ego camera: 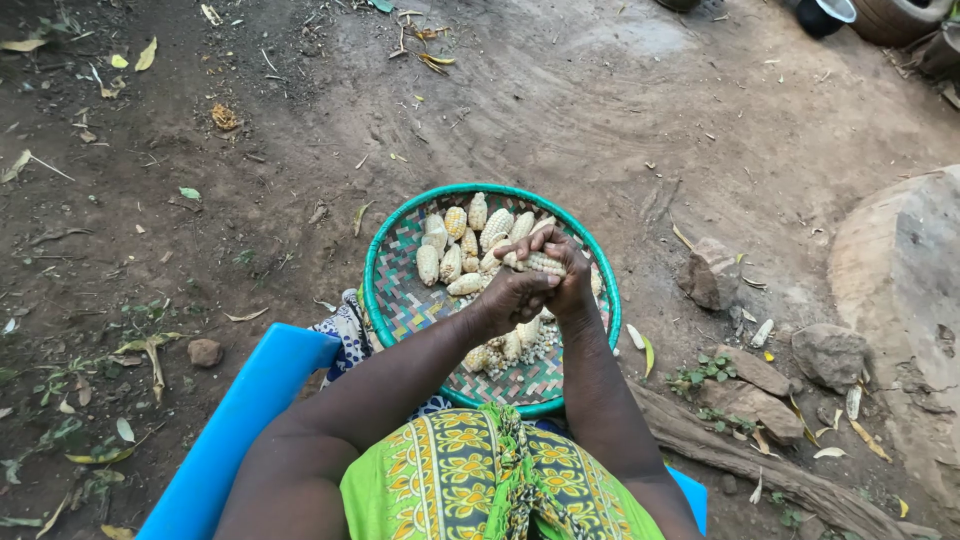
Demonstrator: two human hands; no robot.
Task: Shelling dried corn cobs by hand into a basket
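A round woven basket with a green rim (378, 262) rests on my lap. It holds several pale maize cobs (452, 238) and loose kernels (540, 345). Both my hands are over the basket's right half, gripping one maize cob (540, 264). My left hand (510, 297) is closed around the cob's lower end. My right hand (566, 272) wraps the upper part, and its fingers hide most of the cob.
Bare dirt ground with dry leaves surrounds me. Rocks (712, 272) and a big boulder (900, 280) lie to the right, with a log (740, 455) beside my leg. A blue seat (235, 430) is under me, and I wear a green patterned cloth (480, 480).
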